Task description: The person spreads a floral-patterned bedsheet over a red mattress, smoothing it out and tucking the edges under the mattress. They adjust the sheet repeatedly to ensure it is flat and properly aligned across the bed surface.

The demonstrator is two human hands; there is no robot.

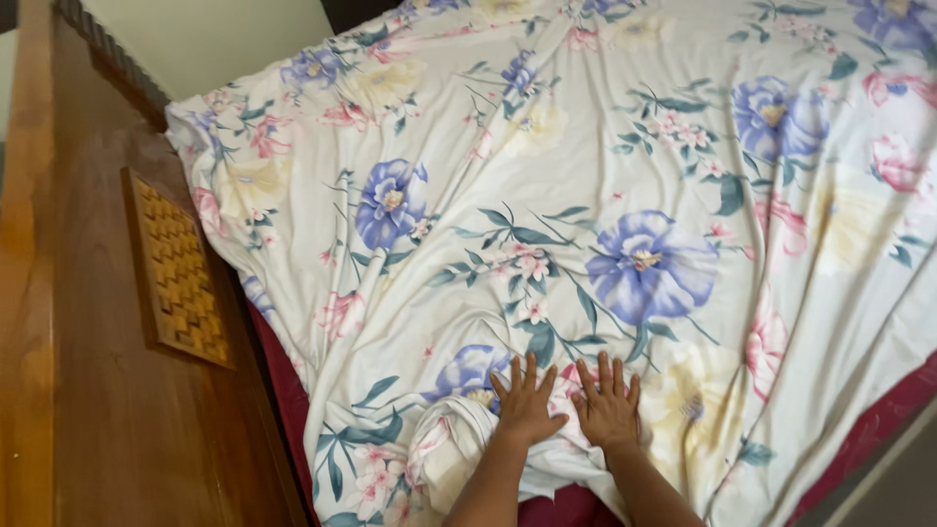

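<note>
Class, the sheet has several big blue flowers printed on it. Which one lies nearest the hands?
The blue flower by the bunched fold, touching the left hand; the other blue flowers lie farther up the sheet.

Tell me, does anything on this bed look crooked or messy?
Yes. The floral sheet lies askew and creased, bunched beside the left hand and right hand, leaving the dark red mattress uncovered along its edges.

Matt, creased floral cloth sheet (586, 195); glossy wood headboard (98, 390) with woven panel (179, 268).
</note>
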